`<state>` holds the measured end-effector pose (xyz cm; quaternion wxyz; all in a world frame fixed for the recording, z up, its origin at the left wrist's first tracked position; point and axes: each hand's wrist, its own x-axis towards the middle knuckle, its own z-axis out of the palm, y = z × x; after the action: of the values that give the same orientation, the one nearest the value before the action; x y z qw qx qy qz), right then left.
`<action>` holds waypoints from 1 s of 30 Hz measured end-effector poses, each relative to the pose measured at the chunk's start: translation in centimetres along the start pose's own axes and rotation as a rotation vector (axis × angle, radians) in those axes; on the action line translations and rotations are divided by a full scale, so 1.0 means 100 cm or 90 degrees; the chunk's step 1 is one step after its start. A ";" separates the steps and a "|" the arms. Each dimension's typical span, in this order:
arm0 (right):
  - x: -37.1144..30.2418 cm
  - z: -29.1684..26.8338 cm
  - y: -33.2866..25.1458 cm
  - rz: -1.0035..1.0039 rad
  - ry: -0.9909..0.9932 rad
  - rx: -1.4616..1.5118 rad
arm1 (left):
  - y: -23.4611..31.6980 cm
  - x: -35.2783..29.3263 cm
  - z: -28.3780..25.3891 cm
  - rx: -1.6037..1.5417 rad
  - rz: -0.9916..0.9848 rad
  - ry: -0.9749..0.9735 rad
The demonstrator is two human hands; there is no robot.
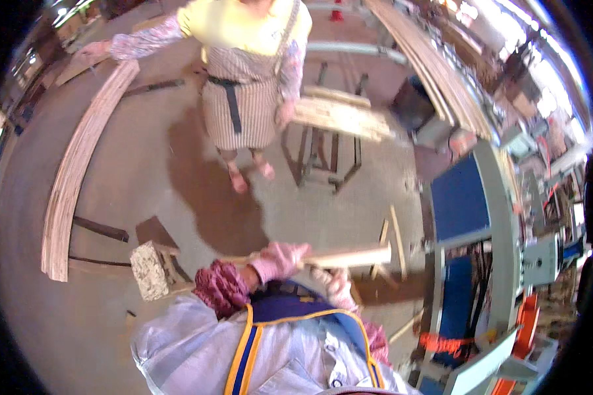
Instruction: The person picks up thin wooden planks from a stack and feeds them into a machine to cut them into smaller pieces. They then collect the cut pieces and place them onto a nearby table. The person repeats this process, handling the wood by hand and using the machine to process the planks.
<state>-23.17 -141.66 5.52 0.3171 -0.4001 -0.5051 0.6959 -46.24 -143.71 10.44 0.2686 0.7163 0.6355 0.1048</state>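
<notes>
Left grip (pixel 280 261) over wooden strip (pixel 356 257); right grip (pixel 336 286) blurred, partly hidden.

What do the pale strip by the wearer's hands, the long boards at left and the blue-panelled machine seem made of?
Pale strip: likely bare wood, fairly smooth, from its even yellowish tone. Long boards: probably unfinished wood, perhaps layered, given lengthwise streaks. Machine: apparently painted metal, by its flat blue panels.

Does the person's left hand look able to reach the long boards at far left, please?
Probably not: the left hand appears occupied with the wooden strip, and the long boards lie well away.
</notes>
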 end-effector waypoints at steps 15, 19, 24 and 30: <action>-0.039 0.026 -0.046 -0.056 0.443 0.265 | 0.038 0.026 -0.040 0.112 0.040 -0.421; -0.042 0.032 -0.062 -0.002 0.575 0.309 | 0.040 0.030 -0.034 0.143 0.118 -0.342; -0.027 0.028 -0.051 0.032 0.647 0.372 | 0.054 0.032 -0.055 0.122 0.145 -0.264; -0.015 0.041 -0.063 0.069 0.542 0.303 | 0.040 0.037 -0.043 0.078 -0.001 -0.392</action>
<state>-25.80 -142.89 12.61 0.5411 -0.5915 -0.1359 0.5821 -44.30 -139.23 15.42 0.4047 0.7288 0.5300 -0.1555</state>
